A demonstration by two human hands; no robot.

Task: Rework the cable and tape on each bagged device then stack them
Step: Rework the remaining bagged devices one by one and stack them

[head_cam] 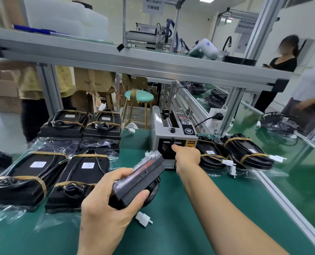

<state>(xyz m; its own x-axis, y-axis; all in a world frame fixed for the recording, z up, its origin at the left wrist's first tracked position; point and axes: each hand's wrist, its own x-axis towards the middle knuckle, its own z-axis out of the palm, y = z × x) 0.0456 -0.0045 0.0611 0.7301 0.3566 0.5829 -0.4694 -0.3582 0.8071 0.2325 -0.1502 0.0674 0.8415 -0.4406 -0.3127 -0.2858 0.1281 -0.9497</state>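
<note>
Hands work over a green table (180, 227). The left hand (108, 205) grips a bagged device (140, 178), fingers curled round its near end, holding it tilted above the table with a coiled black cable (154, 190) showing beneath it and a white connector (143, 219) lying just below. The right hand (187, 156) reaches forward to the mouth of a grey tape dispenser (173, 137); its fingertips are at the slot, and whether they pinch any tape cannot be told. Left of the held unit, taped devices in clear bags (29, 173) lie side by side, with two more stacks (83, 124) behind them. Right of the dispenser, further taped devices (234, 153) rest near the table's edge. A teal stool (139, 96) stands beyond the table.
</note>
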